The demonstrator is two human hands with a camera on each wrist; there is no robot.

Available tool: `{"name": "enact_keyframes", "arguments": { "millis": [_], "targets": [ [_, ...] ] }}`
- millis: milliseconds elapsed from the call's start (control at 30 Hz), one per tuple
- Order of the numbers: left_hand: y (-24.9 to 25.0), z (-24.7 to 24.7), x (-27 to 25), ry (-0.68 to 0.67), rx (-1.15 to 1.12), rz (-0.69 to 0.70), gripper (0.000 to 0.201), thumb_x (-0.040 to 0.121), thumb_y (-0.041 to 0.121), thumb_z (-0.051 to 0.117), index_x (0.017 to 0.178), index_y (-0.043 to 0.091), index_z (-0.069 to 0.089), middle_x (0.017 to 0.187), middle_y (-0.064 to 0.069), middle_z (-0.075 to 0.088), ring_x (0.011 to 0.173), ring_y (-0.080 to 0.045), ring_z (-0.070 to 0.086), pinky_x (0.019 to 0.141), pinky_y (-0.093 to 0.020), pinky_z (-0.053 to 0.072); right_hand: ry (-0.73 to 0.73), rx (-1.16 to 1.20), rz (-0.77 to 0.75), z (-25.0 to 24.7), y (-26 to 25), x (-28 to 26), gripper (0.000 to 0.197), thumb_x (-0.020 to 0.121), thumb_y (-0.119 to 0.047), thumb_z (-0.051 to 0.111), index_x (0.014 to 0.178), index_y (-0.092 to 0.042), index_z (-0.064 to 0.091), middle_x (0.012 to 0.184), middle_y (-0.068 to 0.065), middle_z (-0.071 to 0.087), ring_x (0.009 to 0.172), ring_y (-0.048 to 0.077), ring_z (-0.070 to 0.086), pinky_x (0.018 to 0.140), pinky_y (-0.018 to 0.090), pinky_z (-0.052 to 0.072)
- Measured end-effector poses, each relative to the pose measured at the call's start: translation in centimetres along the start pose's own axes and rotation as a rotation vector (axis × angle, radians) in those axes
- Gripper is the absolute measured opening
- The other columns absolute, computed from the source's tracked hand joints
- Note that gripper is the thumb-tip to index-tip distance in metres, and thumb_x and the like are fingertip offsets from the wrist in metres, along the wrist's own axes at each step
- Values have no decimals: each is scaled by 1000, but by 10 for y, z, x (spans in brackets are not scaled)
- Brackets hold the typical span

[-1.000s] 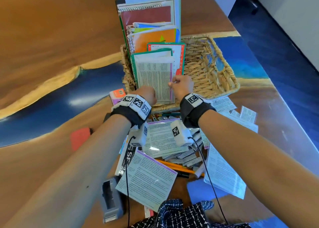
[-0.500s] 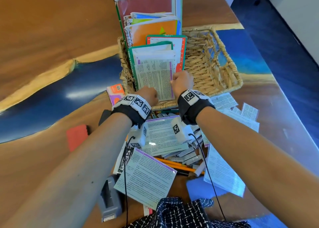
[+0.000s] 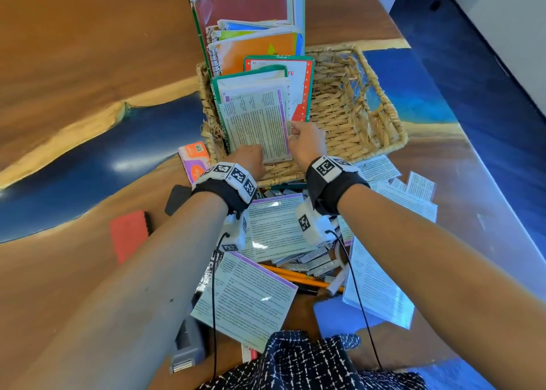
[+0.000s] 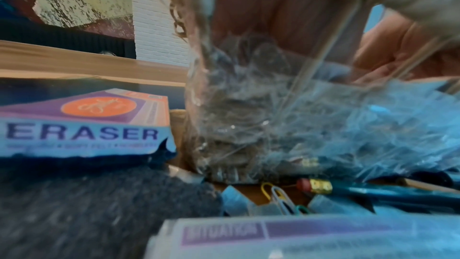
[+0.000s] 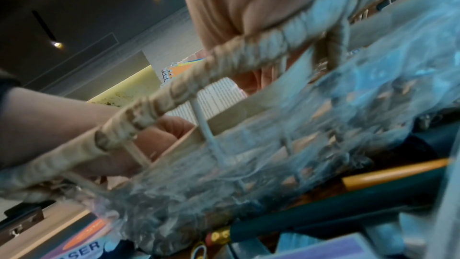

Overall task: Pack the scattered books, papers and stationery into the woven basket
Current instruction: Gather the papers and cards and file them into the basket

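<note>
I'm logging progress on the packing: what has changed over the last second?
Little. Both hands stayed at the printed sheet in the woven basket; the right hand slid slightly up its right edge, the left hand stayed at its bottom edge. The sheet now sits a bit crooked against the booklets. The notebooks in the basket and the loose papers on the table are unchanged.

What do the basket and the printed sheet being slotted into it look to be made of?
Basket: woven natural fibre, straw or seagrass by its look, matte tan, with twisted rim strands and frayed ends. Printed sheet: paper, seemingly in a clear plastic sleeve or laminated; similar sheets on the table show glare. Both hands hold it.
</note>
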State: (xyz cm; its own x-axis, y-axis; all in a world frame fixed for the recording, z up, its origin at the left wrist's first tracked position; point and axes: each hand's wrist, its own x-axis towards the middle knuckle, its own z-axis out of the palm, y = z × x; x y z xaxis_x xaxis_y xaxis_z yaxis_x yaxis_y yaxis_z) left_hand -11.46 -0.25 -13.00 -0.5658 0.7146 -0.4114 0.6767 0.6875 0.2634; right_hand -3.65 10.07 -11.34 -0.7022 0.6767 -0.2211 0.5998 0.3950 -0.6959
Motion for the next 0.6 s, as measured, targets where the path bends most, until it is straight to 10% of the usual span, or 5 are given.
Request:
{"name": "enact_keyframes", "arguments": {
  "millis": [167,367,500,600],
  "targets": [
    [4,-10,-9,-30,26,39,26,94,11,45,109,-1,63,111,-18,64,103,-33,58,84,-37,47,-81,-128,-31,-18,2,-8,29,91,-4,39,106,2,64,111,18,62,101,31,57,83,27,48],
    [22,-16,-53,329,-165,239,12,92,16,48,82,10,51,78,-4,52,72,-22,51,67,-33,46,-66,-187,-192,-40,17,-28,24,91,-4,45,101,0,67,105,15,66,98,28,60,89,34,47],
    [45,1,-85,92,-24,451,13,94,21,50,84,11,51,69,0,51,59,-14,47,57,-24,40,-49,-76,-177,-52,25,-33,24,91,-2,45,99,-4,68,99,14,68,92,27,65,89,38,52],
    [48,16,-83,-121,163,365,47,88,38,60,121,7,47,115,-11,56,102,-28,55,80,-36,47,-48,3,-197,-57,27,-38,24,88,0,46,93,-3,69,94,17,69,89,32,65,88,43,52]
  ]
}}
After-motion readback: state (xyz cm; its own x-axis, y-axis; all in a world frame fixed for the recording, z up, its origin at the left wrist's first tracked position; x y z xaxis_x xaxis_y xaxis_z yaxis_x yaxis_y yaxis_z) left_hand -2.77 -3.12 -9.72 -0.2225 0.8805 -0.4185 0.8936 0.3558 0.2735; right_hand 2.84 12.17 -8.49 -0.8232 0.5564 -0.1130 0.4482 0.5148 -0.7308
